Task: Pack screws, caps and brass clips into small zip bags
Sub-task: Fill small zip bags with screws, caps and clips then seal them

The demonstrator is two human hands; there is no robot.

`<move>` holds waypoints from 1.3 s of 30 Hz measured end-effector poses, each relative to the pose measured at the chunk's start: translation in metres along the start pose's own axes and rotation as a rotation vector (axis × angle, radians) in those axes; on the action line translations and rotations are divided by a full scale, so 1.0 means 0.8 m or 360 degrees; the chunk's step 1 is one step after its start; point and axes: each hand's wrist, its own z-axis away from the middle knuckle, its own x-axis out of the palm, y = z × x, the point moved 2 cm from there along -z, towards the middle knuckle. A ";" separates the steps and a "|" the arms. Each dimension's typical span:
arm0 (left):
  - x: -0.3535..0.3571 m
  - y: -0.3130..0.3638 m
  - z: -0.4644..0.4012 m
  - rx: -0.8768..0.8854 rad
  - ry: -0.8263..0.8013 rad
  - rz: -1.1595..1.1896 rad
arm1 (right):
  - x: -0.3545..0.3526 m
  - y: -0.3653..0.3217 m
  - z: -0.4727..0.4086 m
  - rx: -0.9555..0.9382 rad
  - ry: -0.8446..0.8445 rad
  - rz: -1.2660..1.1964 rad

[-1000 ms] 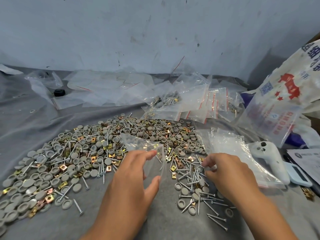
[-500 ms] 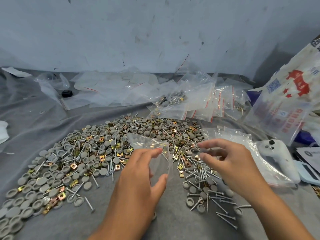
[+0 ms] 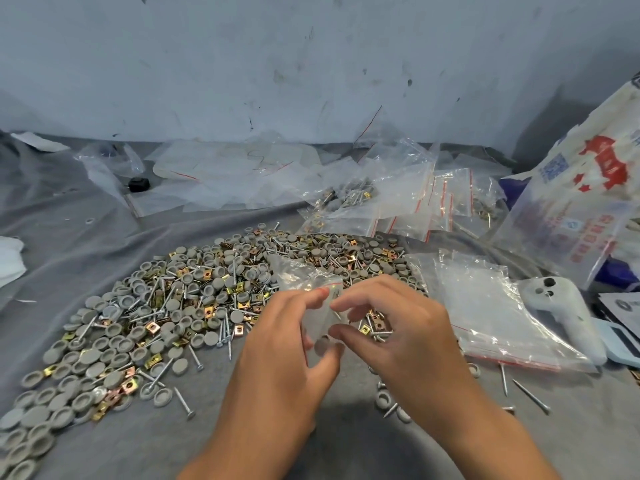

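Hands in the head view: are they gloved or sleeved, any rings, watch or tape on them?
Both are bare. The left hand and right hand show no gloves, rings or tape, and nails are short and unpainted. Both forearms are uncovered as far as the bottom of the frame: no sleeve, watch or wristband in sight.

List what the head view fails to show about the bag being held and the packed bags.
- Small zip bag: contents unreadable; left hand and right hand cover its mouth.
- Packed bags: piece counts too small, behind glare.
- Printed sack: cut off by right edge.
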 end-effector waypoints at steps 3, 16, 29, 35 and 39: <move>-0.004 0.003 0.000 0.0016 0.0032 0.0050 | -0.001 0.002 0.001 0.0182 0.0053 -0.0008; -0.061 0.036 0.001 0.0320 0.0525 -0.0242 | -0.020 -0.018 -0.010 0.0519 0.0054 -0.1044; -0.066 0.010 0.003 -0.0090 0.0001 -0.0254 | -0.019 0.050 0.021 0.0622 -0.1401 0.0462; -0.041 -0.015 0.004 -0.0151 -0.0204 -0.0344 | -0.012 0.042 0.018 0.0599 -0.1242 0.0346; -0.038 -0.015 0.002 -0.0125 -0.0169 -0.0273 | 0.023 0.003 0.022 0.0374 -0.1148 0.0069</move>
